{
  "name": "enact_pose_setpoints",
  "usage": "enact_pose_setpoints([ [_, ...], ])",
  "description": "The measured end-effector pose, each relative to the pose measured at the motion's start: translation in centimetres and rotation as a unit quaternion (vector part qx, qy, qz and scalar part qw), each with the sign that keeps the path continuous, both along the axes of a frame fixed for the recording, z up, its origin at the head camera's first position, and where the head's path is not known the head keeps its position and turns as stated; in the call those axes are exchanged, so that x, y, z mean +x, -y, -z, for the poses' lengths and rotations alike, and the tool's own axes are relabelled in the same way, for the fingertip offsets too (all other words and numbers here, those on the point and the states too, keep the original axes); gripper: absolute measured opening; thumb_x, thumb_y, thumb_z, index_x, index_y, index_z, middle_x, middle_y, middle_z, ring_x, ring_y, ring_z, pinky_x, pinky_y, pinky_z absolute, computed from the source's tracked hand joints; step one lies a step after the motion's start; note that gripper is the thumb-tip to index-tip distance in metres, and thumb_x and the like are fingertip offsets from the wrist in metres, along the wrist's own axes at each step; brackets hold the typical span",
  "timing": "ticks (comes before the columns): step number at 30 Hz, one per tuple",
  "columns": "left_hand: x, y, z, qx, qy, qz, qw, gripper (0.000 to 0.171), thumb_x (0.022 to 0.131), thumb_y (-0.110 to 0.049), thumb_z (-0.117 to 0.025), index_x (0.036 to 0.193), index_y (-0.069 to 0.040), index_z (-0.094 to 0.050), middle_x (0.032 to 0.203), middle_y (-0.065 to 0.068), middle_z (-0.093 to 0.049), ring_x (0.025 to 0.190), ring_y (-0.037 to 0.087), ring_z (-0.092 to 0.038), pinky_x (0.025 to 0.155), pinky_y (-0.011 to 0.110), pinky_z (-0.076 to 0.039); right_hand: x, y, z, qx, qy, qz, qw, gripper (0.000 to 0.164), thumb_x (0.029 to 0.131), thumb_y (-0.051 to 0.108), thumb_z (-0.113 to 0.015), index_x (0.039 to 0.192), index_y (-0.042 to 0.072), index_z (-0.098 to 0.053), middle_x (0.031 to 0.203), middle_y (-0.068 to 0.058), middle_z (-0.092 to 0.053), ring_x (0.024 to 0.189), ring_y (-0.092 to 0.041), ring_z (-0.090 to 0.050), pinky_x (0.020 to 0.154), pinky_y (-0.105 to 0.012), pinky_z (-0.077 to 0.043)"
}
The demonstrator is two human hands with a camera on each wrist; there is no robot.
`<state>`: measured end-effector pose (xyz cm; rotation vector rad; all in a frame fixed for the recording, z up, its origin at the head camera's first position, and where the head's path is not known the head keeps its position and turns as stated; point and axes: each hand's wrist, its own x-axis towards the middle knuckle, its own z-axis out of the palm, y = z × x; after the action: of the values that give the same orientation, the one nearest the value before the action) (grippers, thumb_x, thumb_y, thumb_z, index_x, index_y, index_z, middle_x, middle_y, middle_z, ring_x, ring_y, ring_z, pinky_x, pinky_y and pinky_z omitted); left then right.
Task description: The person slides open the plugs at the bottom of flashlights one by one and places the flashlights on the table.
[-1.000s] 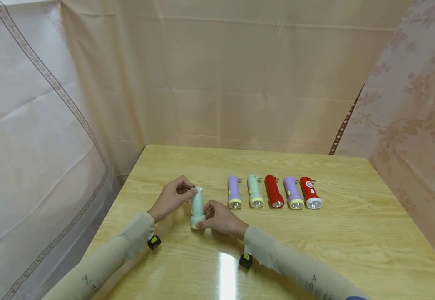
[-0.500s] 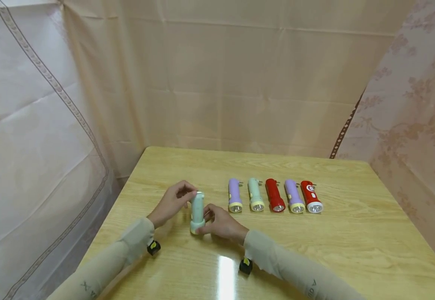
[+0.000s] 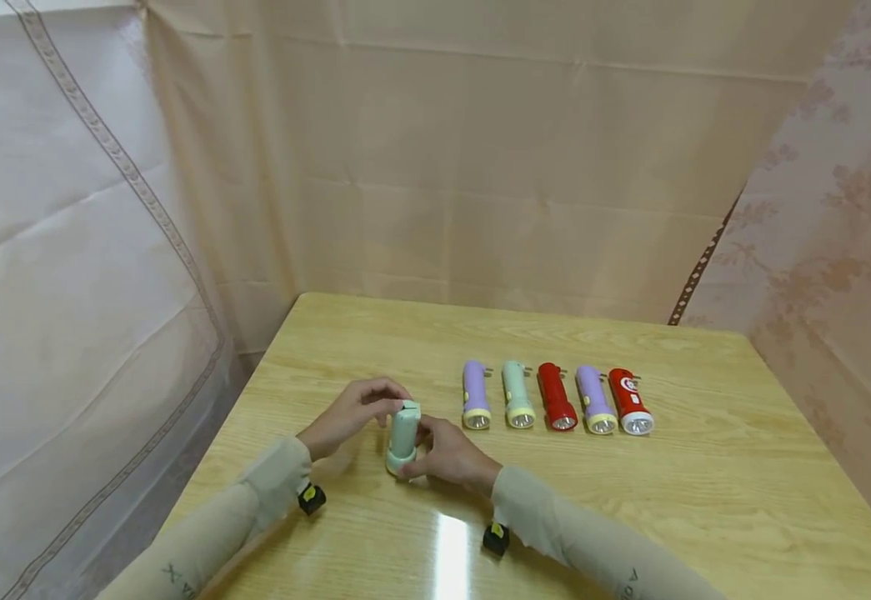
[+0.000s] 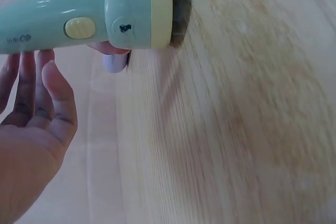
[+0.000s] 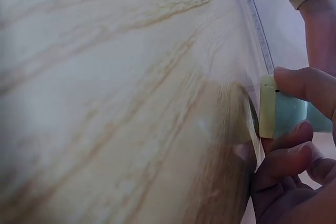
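A mint-green flashlight (image 3: pixel 405 435) stands nearly upright between my hands, its cream-rimmed head downward. Whether the rim touches the table I cannot tell. My left hand (image 3: pixel 356 412) holds it near the top end, thumb at the near side. In the left wrist view, fingertips of the left hand (image 4: pixel 34 124) touch the body, below an oval cream switch (image 4: pixel 80 28). Down at the head, my right hand (image 3: pixel 450 452) grips the flashlight between thumb and fingers; the right wrist view shows that thumb over the cream rim (image 5: pixel 267 107). A dark slot shows in the tail end.
To the right lies a row of flashlights on the wooden table (image 3: pixel 675 500): purple (image 3: pixel 474 387), green (image 3: pixel 514 387), red (image 3: pixel 554 390), purple (image 3: pixel 593 396) and red with a white rim (image 3: pixel 628 396). Their lenses face me. A beige curtain (image 3: pixel 480 183) hangs behind.
The flashlight's top has tipped slightly toward me and right, so its slotted end face now shows. Both hands keep hold of it. The head view has shifted a little.
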<state>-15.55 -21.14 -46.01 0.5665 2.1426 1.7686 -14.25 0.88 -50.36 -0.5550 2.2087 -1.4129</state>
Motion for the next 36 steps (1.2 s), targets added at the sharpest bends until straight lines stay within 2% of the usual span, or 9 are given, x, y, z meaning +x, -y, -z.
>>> enact_pose_setpoints([
  [6, 0.4, 0.4, 0.3, 0.006, -0.005, 0.017, 0.9998, 0.025, 0.105, -0.022, -0.061, 0.122, -0.005, -0.068, 0.119, 0.01, -0.068, 0.099, 0.023, -0.062, 0.082, 0.04, -0.052, 0.1, 0.0, 0.2, -0.011, -0.006, -0.001, 1.0, 0.059, 0.075, 0.017, -0.094, 0.126, 0.011, -0.063, 0.104, -0.001, -0.064, 0.098, -0.02, -0.057, 0.088, -0.038, -0.045],
  [13, 0.6, 1.0, 0.9, 0.015, -0.016, 0.057, 0.9981, 0.022, 0.105, -0.017, -0.06, 0.121, -0.004, -0.068, 0.12, 0.011, -0.067, 0.112, 0.029, -0.061, 0.096, 0.044, -0.052, 0.2, -0.1, 0.2, 0.003, -0.019, -0.004, 1.0, 0.05, 0.073, 0.016, -0.095, 0.113, 0.018, -0.063, 0.105, 0.0, -0.062, 0.096, -0.019, -0.056, 0.086, -0.037, -0.044],
  [18, 0.5, 1.1, 0.7, 0.017, -0.027, 0.072, 0.9969, 0.021, 0.105, -0.019, -0.06, 0.12, -0.007, -0.069, 0.119, 0.011, -0.068, 0.11, 0.031, -0.06, 0.094, 0.043, -0.052, 0.3, -0.1, 0.3, -0.002, -0.018, -0.004, 1.0, 0.05, 0.074, 0.015, -0.094, 0.111, 0.019, -0.062, 0.105, 0.0, -0.062, 0.096, -0.02, -0.056, 0.085, -0.038, -0.045],
  [25, 0.4, 1.2, 0.6, 0.026, -0.034, 0.088, 0.9952, 0.021, 0.105, -0.017, -0.059, 0.12, -0.006, -0.068, 0.118, 0.012, -0.067, 0.108, 0.03, -0.06, 0.092, 0.044, -0.053, 0.2, 0.0, 0.5, 0.0, -0.022, -0.004, 1.0, 0.051, 0.074, 0.016, -0.094, 0.114, 0.019, -0.063, 0.106, 0.002, -0.063, 0.096, -0.018, -0.057, 0.085, -0.037, -0.046],
  [36, 0.5, 1.2, 0.3, 0.029, -0.027, 0.09, 0.9951, 0.021, 0.105, -0.017, -0.058, 0.119, -0.004, -0.068, 0.117, 0.015, -0.066, 0.107, 0.032, -0.06, 0.092, 0.043, -0.053, 0.2, 0.0, 0.7, -0.003, -0.033, -0.002, 0.999, 0.05, 0.073, 0.015, -0.095, 0.113, 0.019, -0.065, 0.103, 0.003, -0.064, 0.094, -0.017, -0.058, 0.085, -0.036, -0.047],
])
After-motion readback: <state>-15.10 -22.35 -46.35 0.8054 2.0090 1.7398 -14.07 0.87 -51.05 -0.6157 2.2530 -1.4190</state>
